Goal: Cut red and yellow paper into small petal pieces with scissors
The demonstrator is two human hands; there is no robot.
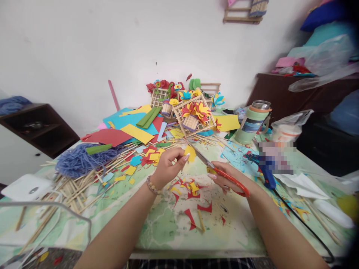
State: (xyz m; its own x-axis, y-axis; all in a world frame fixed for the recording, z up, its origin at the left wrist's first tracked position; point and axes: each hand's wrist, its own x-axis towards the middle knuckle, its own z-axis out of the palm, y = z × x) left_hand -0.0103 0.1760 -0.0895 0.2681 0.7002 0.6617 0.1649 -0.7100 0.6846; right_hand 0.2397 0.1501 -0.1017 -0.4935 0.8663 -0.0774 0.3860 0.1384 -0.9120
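Between the fingertips of my left hand [171, 166] is a small yellow paper piece [190, 153], rounded along its far side. My right hand [228, 177] is wrapped around the red handles of a pair of scissors [206, 160], whose blades point up and left, close beside the yellow paper. I cannot tell whether the blades touch it. Red and yellow paper scraps [193, 190] lie on the cloth below my hands. To the left of my left hand are small cut red and yellow paper squares [151, 155] and a blue paper piece [136, 160].
Behind my hands stand stick frames with paper flowers [193, 116] and coloured sheets [114, 137]. Blue yarn [84, 160] and wooden sticks [75, 190] cover the left side. On the right are a green bottle [249, 125], a blue glue gun [266, 173] with a black cord, and white paper [301, 185].
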